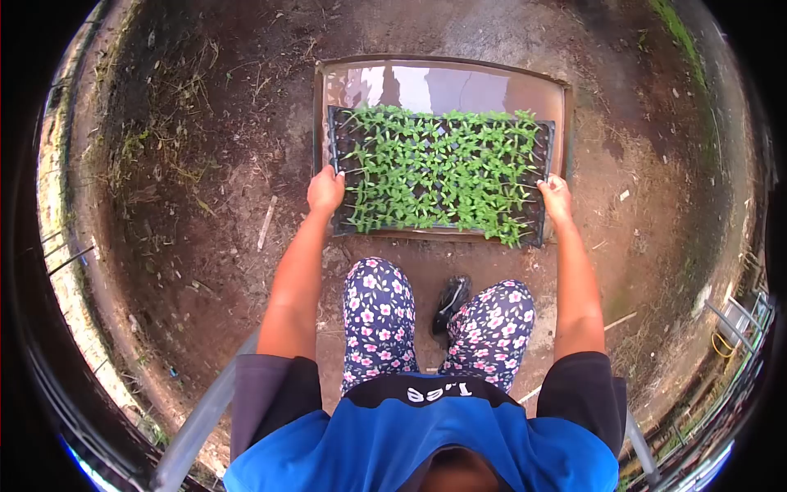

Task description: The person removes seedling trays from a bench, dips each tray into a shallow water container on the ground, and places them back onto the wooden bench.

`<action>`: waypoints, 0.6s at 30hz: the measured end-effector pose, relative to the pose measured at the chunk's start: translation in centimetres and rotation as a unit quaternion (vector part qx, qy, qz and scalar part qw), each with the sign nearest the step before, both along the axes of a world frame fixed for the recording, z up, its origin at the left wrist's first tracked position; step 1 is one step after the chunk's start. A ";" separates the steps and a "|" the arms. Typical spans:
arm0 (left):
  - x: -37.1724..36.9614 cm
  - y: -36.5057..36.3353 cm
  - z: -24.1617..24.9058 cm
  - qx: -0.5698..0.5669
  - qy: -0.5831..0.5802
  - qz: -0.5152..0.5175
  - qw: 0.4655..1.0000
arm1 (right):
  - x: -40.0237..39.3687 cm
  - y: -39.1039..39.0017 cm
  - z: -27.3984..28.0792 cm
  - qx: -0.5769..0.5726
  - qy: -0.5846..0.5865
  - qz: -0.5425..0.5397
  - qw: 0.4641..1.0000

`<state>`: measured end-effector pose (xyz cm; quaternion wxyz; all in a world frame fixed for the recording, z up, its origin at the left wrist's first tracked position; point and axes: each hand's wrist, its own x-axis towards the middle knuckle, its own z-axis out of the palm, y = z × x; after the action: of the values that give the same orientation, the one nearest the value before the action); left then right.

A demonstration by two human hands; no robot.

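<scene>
A black seedling tray (544,152) full of small green seedlings (438,168) is held level between my two hands. My left hand (326,190) grips its left edge, fingers closed around the rim. On the opposite side my right hand (556,198) pinches the right edge. Beneath and beyond the tray lies a shallow rectangular basin (567,107) with brownish water (459,86) in it. The tray covers the nearer part of the basin. Whether its underside touches the water is hidden.
Bare brown soil (221,246) surrounds the basin, with dry plant bits at the left. A thin pale stick (267,223) lies left of my arm. Grey metal pipes (201,422) pass at both sides of my body. A dark shoe (451,303) shows between my knees.
</scene>
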<state>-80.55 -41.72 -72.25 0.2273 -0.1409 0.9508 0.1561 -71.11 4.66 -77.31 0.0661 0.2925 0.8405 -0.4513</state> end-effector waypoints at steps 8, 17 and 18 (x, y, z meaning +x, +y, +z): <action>0.5 -2.9 28.5 0.053 0.078 -0.064 0.994 | 3.0 0.8 31.9 -0.135 0.037 -0.091 0.986; 2.0 -3.8 47.4 0.447 0.035 0.033 0.893 | 8.1 8.5 50.5 -0.360 0.134 -0.171 0.907; 1.7 -3.6 48.5 0.429 0.042 0.024 0.902 | 7.8 8.9 46.8 -0.242 0.132 -0.140 0.951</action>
<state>-78.81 -45.36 -23.78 0.2223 -0.0460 0.7970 0.5598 -63.28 13.55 -30.56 -0.0406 0.3200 0.6581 -0.6803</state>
